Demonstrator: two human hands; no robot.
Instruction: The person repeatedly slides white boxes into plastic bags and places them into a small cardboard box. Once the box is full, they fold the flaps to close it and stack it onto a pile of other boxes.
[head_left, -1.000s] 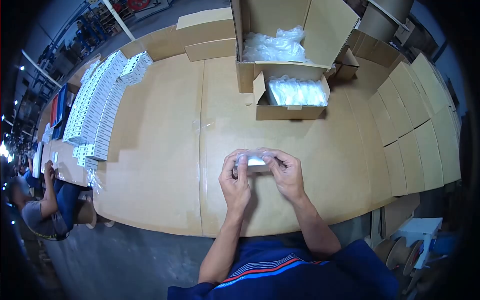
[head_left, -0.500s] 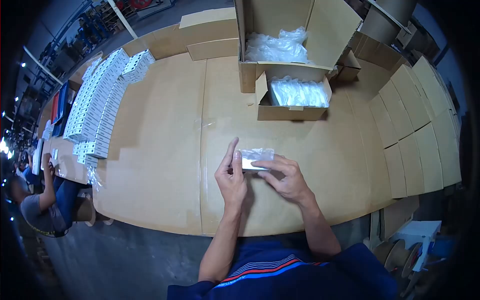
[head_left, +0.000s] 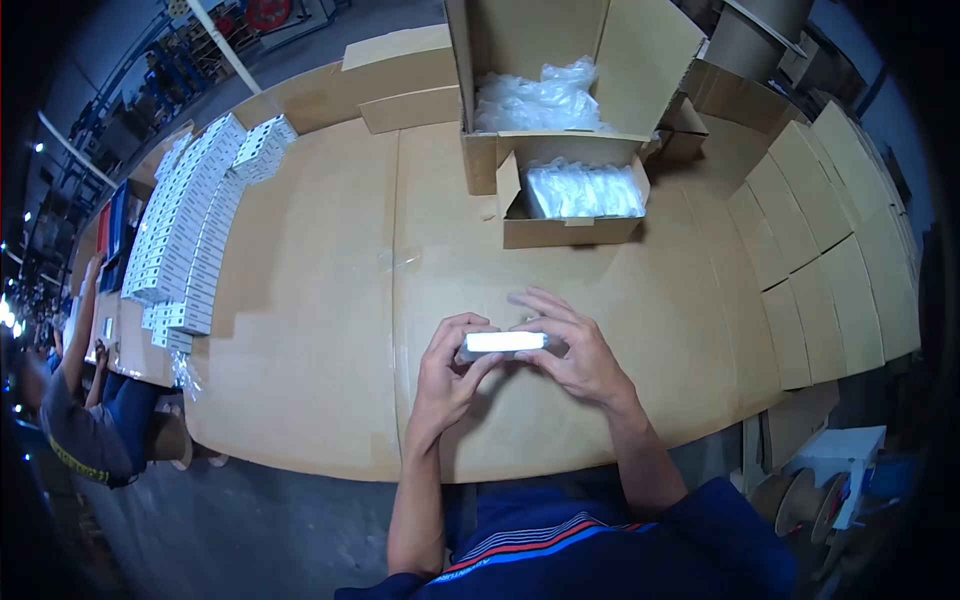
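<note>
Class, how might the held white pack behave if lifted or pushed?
The white pack looks stiff, its edges straight. It may be light: the left hand and right hand merely pinch its ends. Flat-faced, it would likely slide, not roll.

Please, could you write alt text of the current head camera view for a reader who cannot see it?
A person's left hand and right hand hold a small white item over a cardboard-covered table. Beyond, a small open carton holds plastic-wrapped items; white boxes stand stacked on the left.
</note>
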